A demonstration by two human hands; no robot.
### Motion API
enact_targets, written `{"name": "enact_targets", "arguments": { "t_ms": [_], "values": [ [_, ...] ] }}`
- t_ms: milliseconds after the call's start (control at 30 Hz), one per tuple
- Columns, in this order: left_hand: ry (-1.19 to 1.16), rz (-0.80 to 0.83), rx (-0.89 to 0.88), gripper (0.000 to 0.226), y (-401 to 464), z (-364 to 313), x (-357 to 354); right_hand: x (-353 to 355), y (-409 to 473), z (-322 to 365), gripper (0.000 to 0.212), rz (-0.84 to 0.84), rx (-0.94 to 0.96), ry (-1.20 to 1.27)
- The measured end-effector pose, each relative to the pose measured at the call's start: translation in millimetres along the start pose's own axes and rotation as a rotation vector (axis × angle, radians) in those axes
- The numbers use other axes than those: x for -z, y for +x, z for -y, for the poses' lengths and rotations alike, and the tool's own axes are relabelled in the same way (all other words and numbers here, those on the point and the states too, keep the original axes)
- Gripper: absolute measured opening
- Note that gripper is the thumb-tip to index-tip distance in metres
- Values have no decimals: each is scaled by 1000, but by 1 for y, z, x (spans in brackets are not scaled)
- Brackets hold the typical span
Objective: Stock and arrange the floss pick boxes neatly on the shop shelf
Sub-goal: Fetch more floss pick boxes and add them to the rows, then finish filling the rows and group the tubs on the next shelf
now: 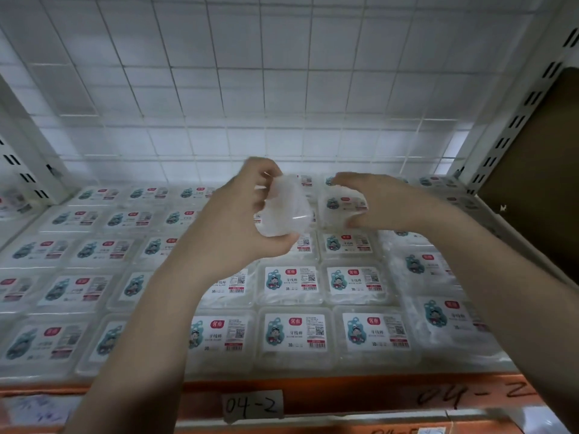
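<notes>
Head view: shelf (313, 391) of floss pick boxes (294, 332)

Your view is dim, bluish, soft overall. Both hands show motion blur. Left-edge floss pick boxes (47, 336) smear; wide-angle bending at shelf uprights (513, 120). No glare.

Rows of floss pick boxes (294, 283) lie flat across the shelf (313, 386), filling the lower half of the frame. At centre, the left hand (238, 220) holds one box (283, 208) above them; just to its right, the right hand (379, 202) grips another box (341, 203). A handwritten tag (252, 405) sits on the shelf's front edge, bottom centre. The wire grid (250, 73) spans the top.
</notes>
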State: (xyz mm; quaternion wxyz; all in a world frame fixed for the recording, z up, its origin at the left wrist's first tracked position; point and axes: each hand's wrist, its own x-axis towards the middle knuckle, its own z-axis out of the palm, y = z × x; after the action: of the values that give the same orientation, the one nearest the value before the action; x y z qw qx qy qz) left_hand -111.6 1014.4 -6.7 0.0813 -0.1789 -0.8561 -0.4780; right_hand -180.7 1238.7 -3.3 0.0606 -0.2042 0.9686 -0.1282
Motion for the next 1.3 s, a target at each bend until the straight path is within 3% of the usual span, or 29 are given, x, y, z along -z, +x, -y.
{"name": "enact_targets", "arguments": {
  "t_ms": [67, 200, 367, 467, 567, 667, 767, 867, 1000, 1133, 1300],
  "values": [
    [-272, -46, -55, 67, -6, -1, -3, 5, -21, 18, 84, -31, 84, 153],
    [-464, -26, -229, 65, -22, -2, -14, -5, -53, 42, 92, 36, 234, 743],
    [-450, 9, -230, 69, -38, -3, -19, -25, -69, 48, 79, -99, 234, 868],
    [-343, 11, -196, 62, -47, 0, -11, -27, -76, 48, 76, -250, 191, 586],
    [-46, -75, -154, 53, -55, 2, 1, -23, -81, 52, 74, -396, 170, 241],
    [365, -35, -190, 67, -54, 1, 4, -25, -83, 57, 73, -442, 171, 154],
    [576, -22, -273, 77, -46, 2, 3, -32, -82, 59, 75, -424, 168, 173],
    [469, 19, -131, 76, -31, -3, 8, -41, -83, 60, 73, -496, 80, 158],
    [323, 28, 19, 70, -4, 12, 14, -79, -104, 68, 44, -735, 19, 26],
    [204, 71, 167, 61, 23, 32, 10, -128, -134, 70, 27, -773, 133, 5],
    [173, 117, 230, 66, 43, 52, -5, -151, -145, 61, 30, -789, 179, -98]
  ]
}}
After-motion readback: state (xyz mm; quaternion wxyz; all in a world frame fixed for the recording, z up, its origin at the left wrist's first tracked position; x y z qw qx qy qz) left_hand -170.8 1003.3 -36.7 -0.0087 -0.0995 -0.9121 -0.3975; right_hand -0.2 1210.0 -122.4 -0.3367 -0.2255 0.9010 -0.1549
